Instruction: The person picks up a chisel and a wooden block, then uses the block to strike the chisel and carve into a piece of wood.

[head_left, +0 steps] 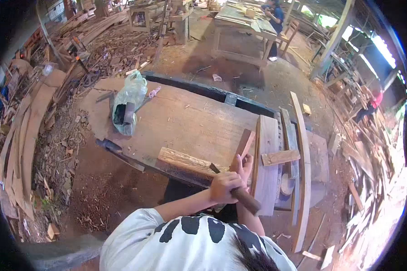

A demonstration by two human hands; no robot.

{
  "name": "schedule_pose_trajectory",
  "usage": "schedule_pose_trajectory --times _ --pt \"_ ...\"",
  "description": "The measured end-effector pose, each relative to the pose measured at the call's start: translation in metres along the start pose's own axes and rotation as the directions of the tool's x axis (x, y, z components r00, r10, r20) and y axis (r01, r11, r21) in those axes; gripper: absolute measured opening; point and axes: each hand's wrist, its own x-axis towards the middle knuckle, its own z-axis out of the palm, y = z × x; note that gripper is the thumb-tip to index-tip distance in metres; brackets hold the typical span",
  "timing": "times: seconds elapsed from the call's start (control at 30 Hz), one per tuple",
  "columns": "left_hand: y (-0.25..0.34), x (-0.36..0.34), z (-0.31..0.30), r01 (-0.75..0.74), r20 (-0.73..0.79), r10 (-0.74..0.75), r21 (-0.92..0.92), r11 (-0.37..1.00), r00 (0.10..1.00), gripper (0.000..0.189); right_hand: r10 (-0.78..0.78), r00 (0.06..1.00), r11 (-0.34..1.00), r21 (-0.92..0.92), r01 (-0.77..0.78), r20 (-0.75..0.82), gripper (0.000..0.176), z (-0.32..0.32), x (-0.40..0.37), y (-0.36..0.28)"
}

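Observation:
My left hand is wrapped round a dark wooden handle, whose thick end points down to the right; a short dark tip shows beyond the fist. Just beside it, my right hand holds the lower end of a small reddish wood block, which is tilted up. Both hands are close together over the near edge of the wooden workbench. A rough-faced timber piece lies along that edge, left of my hands. Planks lie to the right, with a short piece across them.
A plastic bag with a dark object lies on the bench's left. A long thin board extends past the near edge. Scrap wood covers the ground. A person is by a far table; another is at right.

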Motion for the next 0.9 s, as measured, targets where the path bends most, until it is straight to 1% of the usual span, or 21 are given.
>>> schedule_pose_trajectory --times 0.03,0.1,0.13,0.17,0.23,0.27,0.33,0.47,0.53,0.57,0.6,0.63,0.67,0.73,0.8,0.83,0.9 --pt "-0.002 0.0 0.001 -0.002 0.007 0.002 -0.006 1.0 1.0 0.02 0.0 1.0 1.0 0.001 0.0 -0.009 0.029 0.001 -0.001 0.002" --pt "-0.01 -0.001 0.005 0.043 0.006 -0.043 0.089 0.995 0.999 0.021 -0.006 0.999 0.998 0.058 0.008 -0.034 0.032 0.001 0.001 0.006" --pt "-0.014 -0.002 0.004 0.067 0.054 -0.072 0.082 0.994 0.996 0.021 -0.009 0.999 0.998 0.058 0.011 -0.038 0.032 0.001 0.002 0.007" --pt "-0.017 -0.001 0.005 0.064 0.055 -0.069 0.08 0.995 0.996 0.021 0.012 0.999 0.999 0.05 -0.01 -0.032 0.034 0.0 0.003 0.007" --pt "-0.022 0.0 0.008 0.022 0.136 -0.026 0.027 0.999 0.99 0.021 0.031 0.999 0.999 0.036 -0.03 -0.024 0.036 -0.003 0.006 0.016" --pt "-0.023 0.0 0.01 0.023 0.133 -0.026 0.027 0.999 0.991 0.021 0.044 0.999 0.998 0.035 -0.043 -0.023 0.037 -0.007 0.008 0.029" --pt "-0.024 -0.001 0.015 0.06 0.205 -0.057 -0.01 0.998 0.977 0.02 0.057 0.998 0.998 0.031 -0.056 -0.018 0.037 -0.009 0.012 0.043" --pt "-0.03 -0.006 0.024 0.027 0.226 -0.026 -0.002 1.0 0.974 0.02 0.081 0.996 0.996 -0.034 -0.082 -0.034 0.037 -0.018 0.016 0.063" --pt "-0.031 -0.006 0.025 0.019 0.27 -0.028 0.035 0.999 0.963 0.022 0.098 0.995 0.993 -0.065 -0.1 -0.034 0.037 -0.016 0.014 0.055" --pt "-0.031 -0.006 0.025 0.02 0.27 -0.028 0.034 0.999 0.963 0.022 0.094 0.995 0.995 -0.022 -0.094 -0.021 0.037 -0.014 0.011 0.051" --pt "-0.031 -0.003 0.025 -0.01 0.253 0.003 0.028 1.0 0.967 0.023 0.089 0.996 0.996 0.022 -0.089 -0.008 0.037 -0.012 0.01 0.045" --pt "-0.031 -0.002 0.026 -0.041 0.237 0.034 0.023 0.999 0.971 0.024 0.09 0.996 0.996 0.022 -0.09 -0.009 0.037 -0.012 0.01 0.045" --pt "-0.033 -0.004 0.028 -0.04 0.237 0.034 0.023 0.999 0.971 0.024 0.063 0.998 0.998 0.004 -0.063 -0.007 0.037 -0.011 0.01 0.044" --pt "-0.038 -0.008 0.034 -0.091 0.238 0.075 0.058 0.994 0.968 0.026 0.036 0.999 0.999 -0.013 -0.037 -0.006 0.036 -0.009 0.01 0.039" --pt "-0.039 -0.012 0.037 -0.101 0.264 0.079 0.07 0.992 0.961 0.026 0.058 0.998 0.997 -0.046 -0.058 -0.01 0.035 -0.007 0.007 0.03" --pt "-0.039 -0.013 0.038 -0.111 0.289 0.082 0.082 0.99 0.954 0.026 0.059 0.998 0.997 -0.047 -0.059 -0.012 0.035 -0.006 0.006 0.024" --pt "-0.039 -0.012 0.038 -0.117 0.287 0.087 0.089 0.989 0.954 0.026 0.113 0.993 0.993 -0.016 -0.113 -0.017 0.036 -0.003 0.004 0.017"
